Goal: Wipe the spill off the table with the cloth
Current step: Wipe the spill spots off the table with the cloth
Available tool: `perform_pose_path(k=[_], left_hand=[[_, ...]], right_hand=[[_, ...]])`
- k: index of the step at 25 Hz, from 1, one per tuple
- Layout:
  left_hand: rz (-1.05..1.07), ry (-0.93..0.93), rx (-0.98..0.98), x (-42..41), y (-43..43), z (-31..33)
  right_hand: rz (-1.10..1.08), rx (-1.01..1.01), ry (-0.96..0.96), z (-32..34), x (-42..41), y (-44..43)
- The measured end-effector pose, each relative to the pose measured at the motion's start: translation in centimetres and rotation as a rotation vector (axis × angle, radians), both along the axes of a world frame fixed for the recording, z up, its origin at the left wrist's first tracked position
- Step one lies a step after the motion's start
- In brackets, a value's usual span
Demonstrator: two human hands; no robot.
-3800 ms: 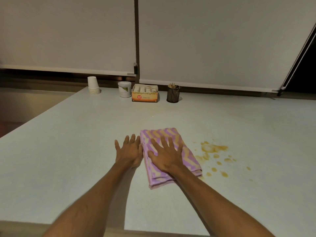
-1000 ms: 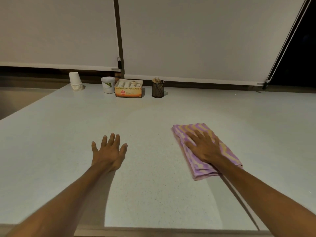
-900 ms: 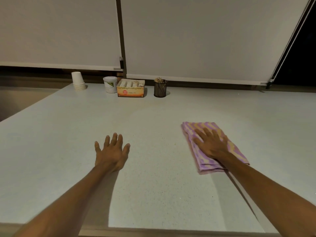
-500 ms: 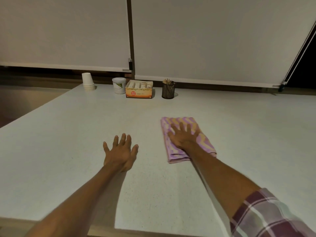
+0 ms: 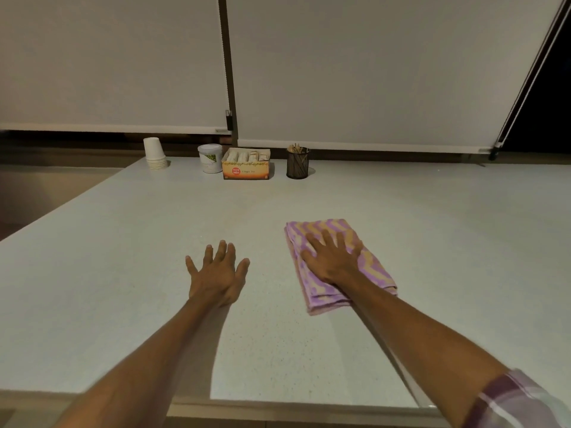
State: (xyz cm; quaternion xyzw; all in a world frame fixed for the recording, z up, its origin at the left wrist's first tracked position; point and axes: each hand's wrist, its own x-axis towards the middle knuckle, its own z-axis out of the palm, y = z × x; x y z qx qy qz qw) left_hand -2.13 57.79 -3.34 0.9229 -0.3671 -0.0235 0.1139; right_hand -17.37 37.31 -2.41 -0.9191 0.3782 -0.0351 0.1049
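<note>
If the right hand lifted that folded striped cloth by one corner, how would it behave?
The folded cloth would probably flop and unfold, since it lies in soft loose layers. It looks light. Under the flat right hand it likely slides easily on the smooth table.

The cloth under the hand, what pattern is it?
Purple and orange zigzag stripes, head view.

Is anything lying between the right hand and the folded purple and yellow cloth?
Nothing visible: the right hand lies flat, fingers spread, directly on the folded purple and yellow cloth on the white table. No spill shows around it.
</note>
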Motion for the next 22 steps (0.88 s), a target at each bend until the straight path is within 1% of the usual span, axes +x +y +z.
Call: perform_pose_path(k=[3, 6, 9, 12, 16, 22], left_hand=[[-0.001, 0.011, -0.007, 0.2, -0.1, -0.2], [-0.003, 0.021, -0.022, 0.4, 0.0, -0.2], [-0.005, 0.010, -0.028, 0.4, 0.2, -0.1], [-0.014, -0.004, -0.010, 0.2, 0.4, 0.1], [-0.017, -0.017, 0.016, 0.2, 0.4, 0.2], [-0.017, -0.003, 0.032, 0.1, 0.6, 0.3]], right_hand=[[-0.013, 0.034, -0.014, 0.1, 3.3, 2.5], [0.035, 0.018, -0.021, 0.1, 4.0, 6.3], [0.064, 0.002, -0.073, -0.3, 2.1, 9.8], [0.083, -0.013, -0.106, -0.5, -2.0, 11.0], [0.021, -0.083, -0.105, -1.0, -9.4, 8.3], [-0.299, -0.109, -0.037, -1.0, -19.6, -2.1]])
